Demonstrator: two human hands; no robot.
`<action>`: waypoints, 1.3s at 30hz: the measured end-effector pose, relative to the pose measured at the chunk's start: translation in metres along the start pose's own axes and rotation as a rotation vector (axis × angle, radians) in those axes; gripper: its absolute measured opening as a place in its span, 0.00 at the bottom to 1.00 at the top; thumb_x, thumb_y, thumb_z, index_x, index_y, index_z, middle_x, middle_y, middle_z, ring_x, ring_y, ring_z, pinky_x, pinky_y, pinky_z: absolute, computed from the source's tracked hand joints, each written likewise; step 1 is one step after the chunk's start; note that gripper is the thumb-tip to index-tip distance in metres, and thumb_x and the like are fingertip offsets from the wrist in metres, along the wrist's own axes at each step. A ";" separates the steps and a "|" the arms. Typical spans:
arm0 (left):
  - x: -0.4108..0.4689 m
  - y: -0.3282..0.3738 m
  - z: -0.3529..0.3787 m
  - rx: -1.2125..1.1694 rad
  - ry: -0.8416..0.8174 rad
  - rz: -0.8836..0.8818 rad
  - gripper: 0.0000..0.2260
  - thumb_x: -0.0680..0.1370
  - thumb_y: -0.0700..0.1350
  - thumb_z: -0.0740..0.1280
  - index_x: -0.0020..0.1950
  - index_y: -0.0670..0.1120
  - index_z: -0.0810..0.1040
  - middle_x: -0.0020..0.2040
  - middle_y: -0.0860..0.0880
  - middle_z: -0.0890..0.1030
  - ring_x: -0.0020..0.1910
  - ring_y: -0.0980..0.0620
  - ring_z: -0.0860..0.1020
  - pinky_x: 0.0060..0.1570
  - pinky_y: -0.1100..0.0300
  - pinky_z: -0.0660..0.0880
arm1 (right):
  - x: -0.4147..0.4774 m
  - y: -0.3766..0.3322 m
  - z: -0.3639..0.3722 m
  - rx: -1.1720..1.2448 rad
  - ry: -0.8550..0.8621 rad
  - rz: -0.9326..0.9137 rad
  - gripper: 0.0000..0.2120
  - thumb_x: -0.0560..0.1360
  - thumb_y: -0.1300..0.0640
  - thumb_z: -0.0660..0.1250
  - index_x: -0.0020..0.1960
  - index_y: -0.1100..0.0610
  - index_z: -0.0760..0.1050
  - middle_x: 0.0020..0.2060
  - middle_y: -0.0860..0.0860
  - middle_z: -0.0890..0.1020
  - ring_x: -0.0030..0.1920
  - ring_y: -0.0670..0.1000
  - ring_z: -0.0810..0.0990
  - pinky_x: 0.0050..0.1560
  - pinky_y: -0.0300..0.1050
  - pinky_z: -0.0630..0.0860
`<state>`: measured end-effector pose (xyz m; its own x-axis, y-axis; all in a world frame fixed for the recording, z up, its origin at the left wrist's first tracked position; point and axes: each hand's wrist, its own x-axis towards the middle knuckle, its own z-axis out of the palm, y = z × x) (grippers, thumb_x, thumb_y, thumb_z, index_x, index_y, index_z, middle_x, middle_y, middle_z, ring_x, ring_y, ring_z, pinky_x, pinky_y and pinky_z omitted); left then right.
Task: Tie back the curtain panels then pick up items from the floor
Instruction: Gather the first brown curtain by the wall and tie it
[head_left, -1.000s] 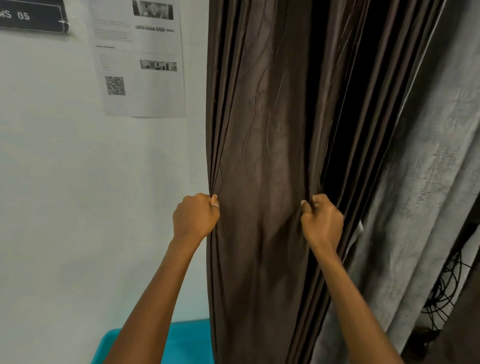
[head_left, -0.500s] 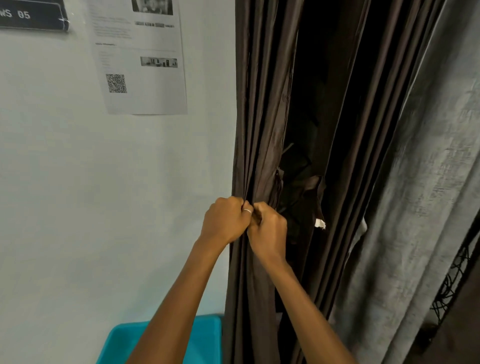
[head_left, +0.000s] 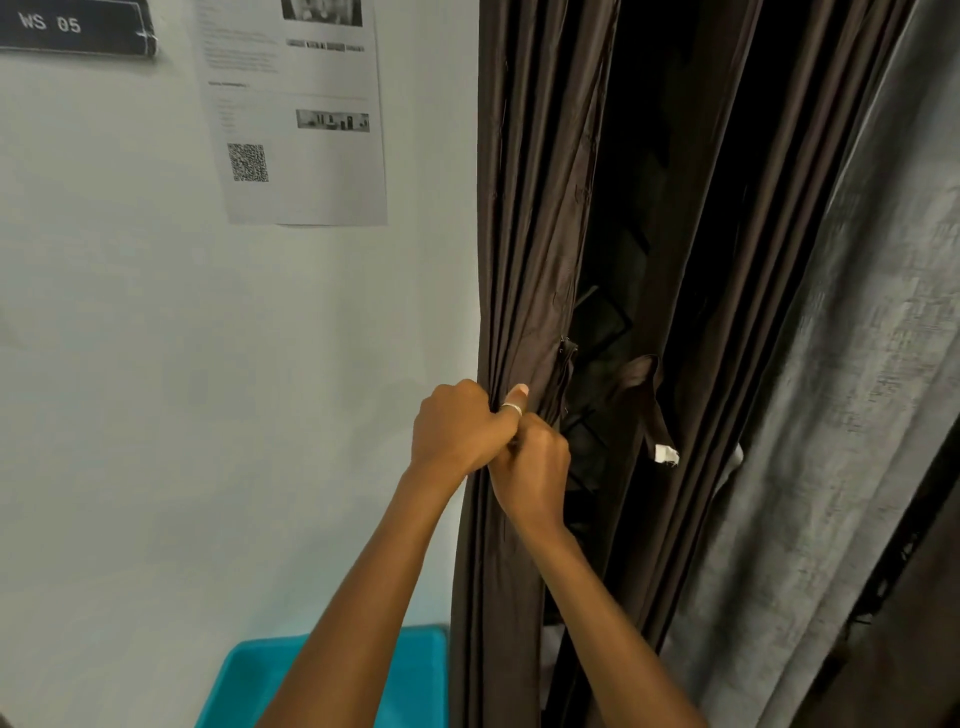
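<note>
Left hand (head_left: 460, 431) and right hand (head_left: 535, 467) clamp the gathered brown curtain (head_left: 524, 234) together.

The hands touch knuckle to knuckle, both curled tight round the bunched folds at the curtain's left edge, just beside the pale wall (head_left: 156, 389); the left wears a ring (head_left: 511, 409). A dark tie-back strip (head_left: 644, 395) hangs loose in the shadowed gap to the right (a white tag (head_left: 666, 453) at its end). A grey curtain (head_left: 857, 364) hangs further right, a printed notice (head_left: 296, 119) is on the wall, and a teal bin (head_left: 415, 675) sits below.

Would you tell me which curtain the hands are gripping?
The dark brown curtain: left hand and right hand grip its folds; the grey curtain hangs untouched.
</note>
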<state>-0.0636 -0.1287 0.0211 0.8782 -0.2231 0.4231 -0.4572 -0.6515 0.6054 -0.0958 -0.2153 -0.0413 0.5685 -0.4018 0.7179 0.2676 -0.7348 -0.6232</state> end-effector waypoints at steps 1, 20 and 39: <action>0.001 0.001 0.001 -0.001 0.028 -0.013 0.25 0.79 0.62 0.63 0.28 0.46 0.69 0.24 0.51 0.71 0.24 0.53 0.73 0.26 0.61 0.65 | 0.000 0.000 0.001 0.002 -0.002 -0.005 0.14 0.79 0.62 0.69 0.36 0.51 0.73 0.29 0.43 0.75 0.28 0.40 0.73 0.29 0.31 0.65; -0.007 -0.014 0.013 -0.284 0.023 0.269 0.08 0.80 0.45 0.62 0.49 0.47 0.81 0.38 0.55 0.81 0.37 0.59 0.80 0.38 0.66 0.79 | 0.036 -0.009 -0.035 0.434 -0.408 0.266 0.37 0.76 0.32 0.65 0.79 0.46 0.61 0.66 0.36 0.75 0.62 0.30 0.74 0.57 0.23 0.71; 0.046 -0.024 -0.019 -0.597 -0.186 -0.021 0.48 0.67 0.63 0.74 0.80 0.54 0.53 0.80 0.51 0.61 0.76 0.47 0.65 0.73 0.48 0.67 | 0.062 0.011 -0.060 0.732 -0.281 0.650 0.12 0.76 0.62 0.68 0.58 0.52 0.75 0.54 0.49 0.84 0.55 0.48 0.83 0.49 0.42 0.78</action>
<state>-0.0152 -0.1095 0.0392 0.8731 -0.3720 0.3150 -0.3921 -0.1518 0.9073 -0.1038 -0.2811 0.0152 0.9104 -0.3920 0.1326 0.1985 0.1324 -0.9711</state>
